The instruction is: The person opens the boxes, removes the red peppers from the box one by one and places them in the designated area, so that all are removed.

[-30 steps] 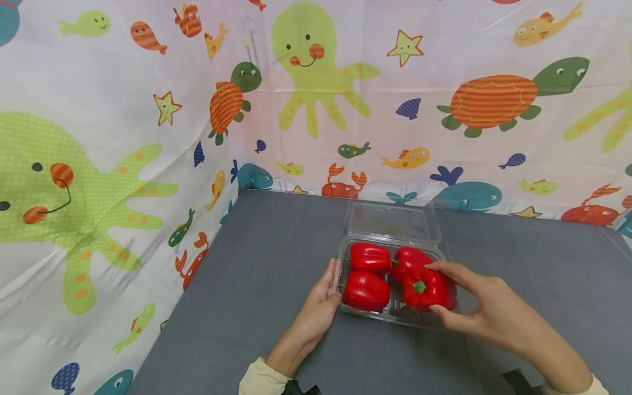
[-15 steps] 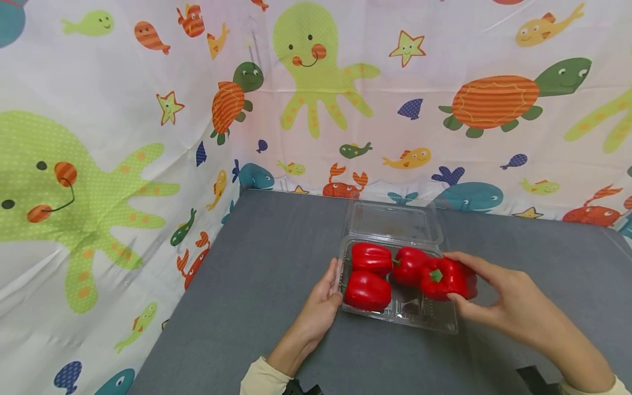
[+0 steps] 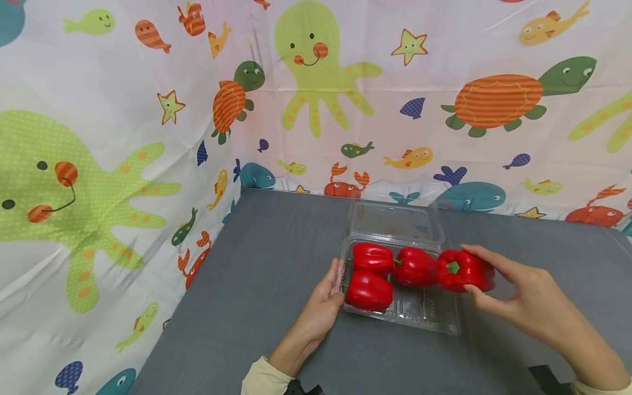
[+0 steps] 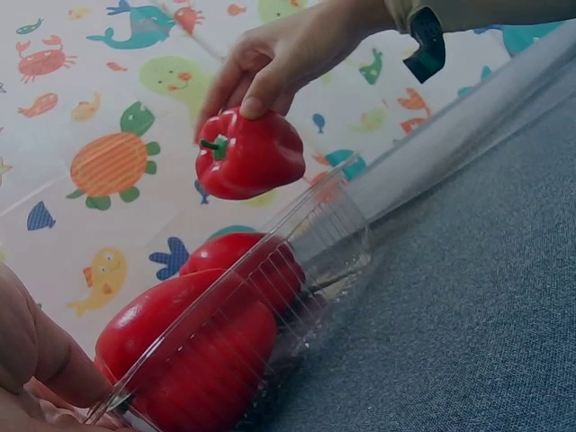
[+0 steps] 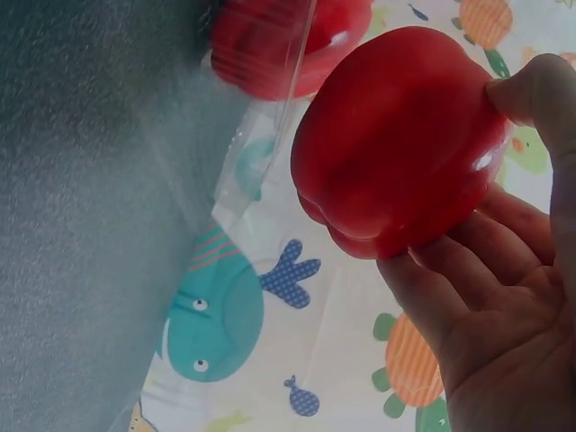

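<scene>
My right hand (image 3: pixel 533 291) holds a red bell pepper (image 3: pixel 461 270) between thumb and fingertips, its green stem facing left. In the left wrist view this pepper (image 4: pixel 247 160) hangs above the rim of a clear plastic clamshell container (image 3: pixel 441 317). Three more red bell peppers lie in the container: one at back left (image 3: pixel 372 259), one at front left (image 3: pixel 368 291) and one at back right (image 3: pixel 416 267). The front right part of its base shows bare. My left hand (image 3: pixel 320 307) grips the container's left edge, some fingers hidden by the wall.
The container's clear lid (image 3: pixel 395 220) is folded back flat behind it. Everything stands on a grey table (image 3: pixel 276 236). A white curtain (image 3: pixel 459 33) printed with sea animals hangs behind the table and along its left side.
My right hand has moved right and slightly back with the bell pepper, from over the container's front right part to its right edge. The left hand keeps its grip on the container.
</scene>
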A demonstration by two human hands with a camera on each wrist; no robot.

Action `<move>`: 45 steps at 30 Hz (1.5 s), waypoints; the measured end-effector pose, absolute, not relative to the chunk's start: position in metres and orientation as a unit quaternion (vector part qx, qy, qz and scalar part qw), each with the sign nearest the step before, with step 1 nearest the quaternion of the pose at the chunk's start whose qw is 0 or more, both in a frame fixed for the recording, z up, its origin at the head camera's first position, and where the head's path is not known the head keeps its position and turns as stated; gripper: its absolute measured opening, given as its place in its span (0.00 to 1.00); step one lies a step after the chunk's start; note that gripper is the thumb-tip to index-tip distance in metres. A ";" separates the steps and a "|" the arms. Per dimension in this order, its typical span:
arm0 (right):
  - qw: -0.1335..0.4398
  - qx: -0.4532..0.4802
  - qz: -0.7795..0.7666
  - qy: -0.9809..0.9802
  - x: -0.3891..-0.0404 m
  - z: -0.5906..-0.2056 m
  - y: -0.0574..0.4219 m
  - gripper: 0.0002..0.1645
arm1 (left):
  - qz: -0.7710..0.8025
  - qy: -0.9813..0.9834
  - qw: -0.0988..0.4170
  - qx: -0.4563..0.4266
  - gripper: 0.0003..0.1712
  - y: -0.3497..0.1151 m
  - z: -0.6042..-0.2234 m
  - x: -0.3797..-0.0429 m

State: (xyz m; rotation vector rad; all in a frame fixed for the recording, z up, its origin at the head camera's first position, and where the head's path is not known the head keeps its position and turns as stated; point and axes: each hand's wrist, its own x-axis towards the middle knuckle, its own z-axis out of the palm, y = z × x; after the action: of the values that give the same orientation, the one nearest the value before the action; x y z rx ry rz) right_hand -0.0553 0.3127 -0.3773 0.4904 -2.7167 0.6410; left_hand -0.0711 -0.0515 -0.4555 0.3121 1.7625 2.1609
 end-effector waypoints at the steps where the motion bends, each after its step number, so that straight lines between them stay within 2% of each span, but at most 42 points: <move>1: 0.157 0.170 0.221 -0.947 -0.056 -0.378 0.314 0.52 | 0.759 0.619 0.167 0.108 0.45 -0.051 -0.455 -0.071; 18: 0.153 0.163 0.198 -0.954 -0.070 -0.387 0.333 0.54 | 0.760 0.621 0.168 0.096 0.45 -0.051 -0.455 -0.071; 45: 0.050 0.137 0.205 -0.968 -0.099 -0.408 0.352 0.50 | 0.763 0.620 0.154 0.094 0.44 -0.047 -0.451 -0.065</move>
State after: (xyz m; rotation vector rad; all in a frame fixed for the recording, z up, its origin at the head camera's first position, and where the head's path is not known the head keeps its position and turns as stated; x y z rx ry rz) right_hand -0.0985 0.3521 -0.4079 0.4159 -2.9481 0.6233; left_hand -0.0655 -0.0468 -0.4510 0.2699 1.7778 2.1883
